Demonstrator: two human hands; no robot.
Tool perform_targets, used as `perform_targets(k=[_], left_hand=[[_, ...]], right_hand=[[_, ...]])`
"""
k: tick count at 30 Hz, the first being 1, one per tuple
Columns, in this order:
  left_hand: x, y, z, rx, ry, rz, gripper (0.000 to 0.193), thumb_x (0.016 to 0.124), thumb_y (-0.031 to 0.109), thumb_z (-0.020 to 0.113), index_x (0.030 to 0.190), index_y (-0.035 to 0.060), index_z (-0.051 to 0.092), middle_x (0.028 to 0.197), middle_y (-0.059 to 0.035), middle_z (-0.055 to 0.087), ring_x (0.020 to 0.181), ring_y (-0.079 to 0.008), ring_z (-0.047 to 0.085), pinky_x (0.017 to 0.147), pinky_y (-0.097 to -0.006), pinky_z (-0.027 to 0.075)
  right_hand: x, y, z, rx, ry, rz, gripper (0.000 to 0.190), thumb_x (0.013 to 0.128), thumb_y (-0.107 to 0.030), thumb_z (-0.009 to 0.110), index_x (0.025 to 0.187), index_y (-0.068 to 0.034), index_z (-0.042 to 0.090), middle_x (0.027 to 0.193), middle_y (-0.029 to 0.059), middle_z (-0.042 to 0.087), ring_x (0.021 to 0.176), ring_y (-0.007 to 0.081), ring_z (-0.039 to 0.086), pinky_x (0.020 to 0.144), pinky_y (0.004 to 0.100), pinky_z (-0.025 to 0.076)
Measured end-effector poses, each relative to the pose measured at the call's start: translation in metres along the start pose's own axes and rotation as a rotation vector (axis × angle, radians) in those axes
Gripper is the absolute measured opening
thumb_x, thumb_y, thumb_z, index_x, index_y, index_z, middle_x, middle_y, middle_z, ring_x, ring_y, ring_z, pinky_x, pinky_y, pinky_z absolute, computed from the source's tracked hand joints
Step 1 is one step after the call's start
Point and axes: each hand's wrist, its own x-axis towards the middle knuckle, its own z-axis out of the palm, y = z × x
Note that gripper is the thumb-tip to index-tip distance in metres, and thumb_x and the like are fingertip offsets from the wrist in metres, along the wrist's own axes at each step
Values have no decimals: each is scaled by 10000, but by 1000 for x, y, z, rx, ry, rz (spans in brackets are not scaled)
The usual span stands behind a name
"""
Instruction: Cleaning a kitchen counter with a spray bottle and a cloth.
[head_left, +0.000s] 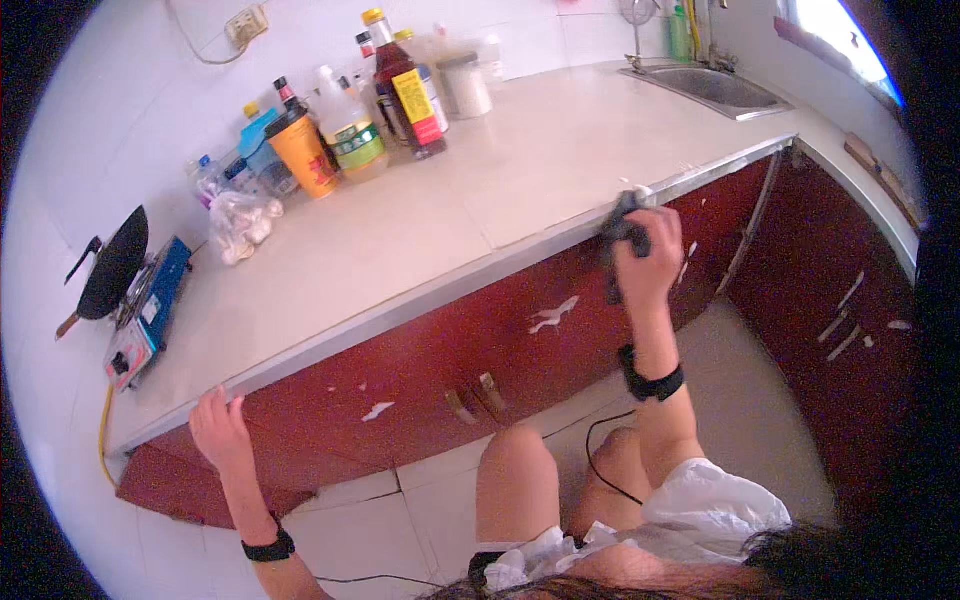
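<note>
My right hand is closed around a dark cloth or similar dark item, blurred, at the front edge of the countertop. Small whitish bits lie beside it near the metal edge strip. Toward the left end of the same edge, my left hand rests its fingertips on the rim and holds nothing. Below the edge are red cabinet doors with white peeled patches. Both wrists wear black bands.
Several bottles, among them a dark red one, an orange cup and a plastic bag, stand along the wall. A gas stove and black wok are left; a metal sink is at the back right.
</note>
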Motion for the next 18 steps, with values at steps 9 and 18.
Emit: perform_targets(k=[9, 18], left_hand=[[2, -11, -4, 50, -49, 38, 276, 768, 226, 583, 935, 8, 554, 881, -123, 535, 822, -309, 510, 706, -397, 404], [5, -2, -8, 36, -46, 76, 269, 789, 221, 558, 939, -2, 539, 866, -146, 521, 813, -337, 500, 686, -407, 396]], right_hand=[[2, -29, 5, 47, -114, -144, 245, 496, -92, 645, 726, -122, 563, 761, 69, 533, 707, 255, 566, 543, 347, 470], [-3, -52, 3, 51, -279, -73, 281, 481, -62, 647, 750, -107, 580, 839, 74, 557, 746, 254, 573, 606, 329, 482]])
